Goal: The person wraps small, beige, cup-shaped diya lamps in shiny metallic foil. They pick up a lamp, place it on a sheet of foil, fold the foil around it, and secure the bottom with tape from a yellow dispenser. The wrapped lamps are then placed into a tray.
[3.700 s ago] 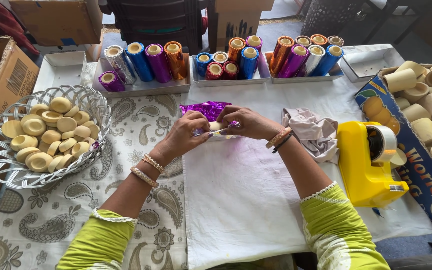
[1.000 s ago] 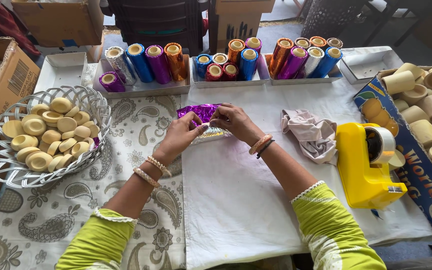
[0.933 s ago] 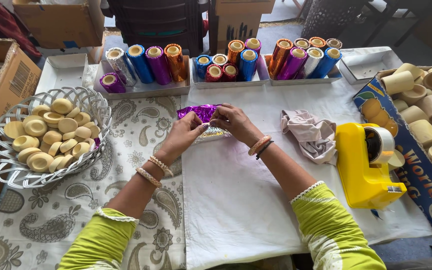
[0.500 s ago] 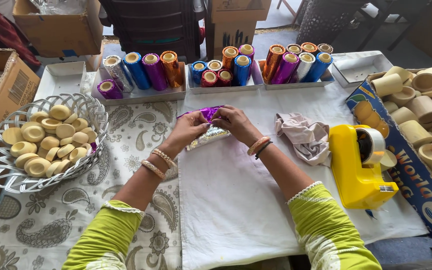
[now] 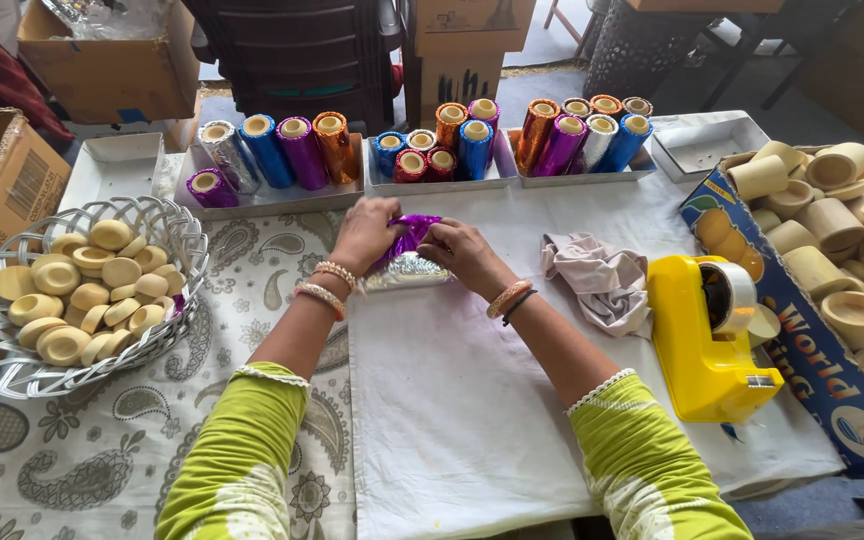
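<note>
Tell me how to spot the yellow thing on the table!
Find the white cloth spread over the table. Near its right edge, beside the crumpled grey rag and a box of wooden cups, stands the tape dispenser. It is the only bright yellow thing there, with a roll of clear tape on top.

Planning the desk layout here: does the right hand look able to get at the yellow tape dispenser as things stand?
Probably yes. The right hand is busy on the purple foil piece, but only a crumpled grey cloth lies between it and the yellow tape dispenser.
</note>
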